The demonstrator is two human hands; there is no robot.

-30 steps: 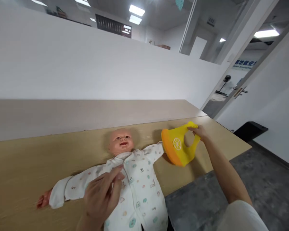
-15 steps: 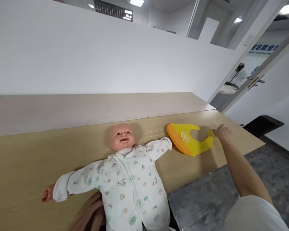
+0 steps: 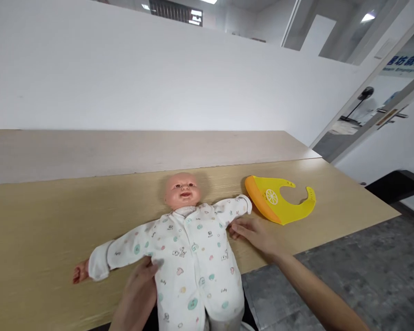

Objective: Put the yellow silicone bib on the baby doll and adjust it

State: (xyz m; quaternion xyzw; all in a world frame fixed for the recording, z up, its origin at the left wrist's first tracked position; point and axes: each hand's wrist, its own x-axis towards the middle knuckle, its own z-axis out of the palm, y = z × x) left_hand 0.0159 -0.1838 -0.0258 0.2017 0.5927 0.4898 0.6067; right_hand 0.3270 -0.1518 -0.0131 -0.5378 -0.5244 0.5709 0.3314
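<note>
A baby doll (image 3: 196, 266) in a white printed sleepsuit lies on its back on the table, arms spread and head away from me. My left hand (image 3: 138, 289) is at the left side of its torso, thumb over the cloth and the other fingers hidden. At the doll's other side, just below its sleeve, my right hand (image 3: 253, 234) has loosely bent fingers and the thumb apart, with nothing visible in it. A yellow bib (image 3: 290, 209) with an orange pocket and a white citrus print lies flat beyond that sleeve.
The wooden table (image 3: 48, 220) meets a raised pale board (image 3: 124, 149) along a white wall (image 3: 141, 78). Its right edge drops to a grey floor (image 3: 348, 262). A black object (image 3: 396, 186) stands past that edge, near a door with a handle (image 3: 393, 115).
My right hand has left the bib's strap and come left to the doll's side. My left hand has moved up onto the doll's torso. The bib lies still; the view has shifted slightly.
</note>
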